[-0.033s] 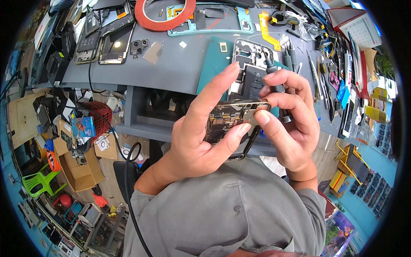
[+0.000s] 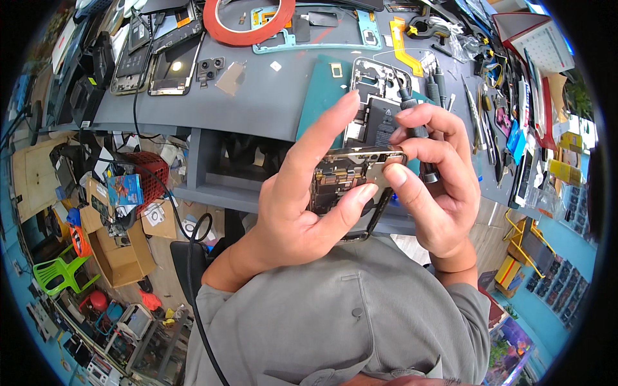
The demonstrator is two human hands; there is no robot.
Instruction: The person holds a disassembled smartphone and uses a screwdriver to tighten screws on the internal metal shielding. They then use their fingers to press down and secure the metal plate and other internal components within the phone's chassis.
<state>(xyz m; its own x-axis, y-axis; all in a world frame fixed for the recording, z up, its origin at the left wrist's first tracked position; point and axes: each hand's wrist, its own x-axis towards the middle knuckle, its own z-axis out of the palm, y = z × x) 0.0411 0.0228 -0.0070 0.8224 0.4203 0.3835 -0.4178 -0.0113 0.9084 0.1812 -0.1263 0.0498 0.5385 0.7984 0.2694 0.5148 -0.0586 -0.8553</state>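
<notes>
Above my lap, both hands hold an opened smartphone (image 2: 331, 186) with its circuit board and metal frame exposed. My left hand (image 2: 286, 209) presses its thumb against the inside, while its index finger stretches upward past the top edge. At the phone's upper right corner, my right hand (image 2: 447, 199) pinches with the thumb and a finger. A dark screwdriver (image 2: 419, 132) is also tucked between that hand's fingers, its tip pointing away from me. Behind the phone lies a second opened phone body (image 2: 381, 119) with a black battery, partly covered by my fingers.
Under the second phone body is a green mat (image 2: 312, 96). A red tape roll (image 2: 212, 29), a light blue frame (image 2: 322, 45) and a yellow-orange flex cable (image 2: 400, 48) lie farther back. More opened phones (image 2: 174, 67) sit left; several tools (image 2: 476, 116) crowd the right. A black cable (image 2: 193, 276) hangs at left.
</notes>
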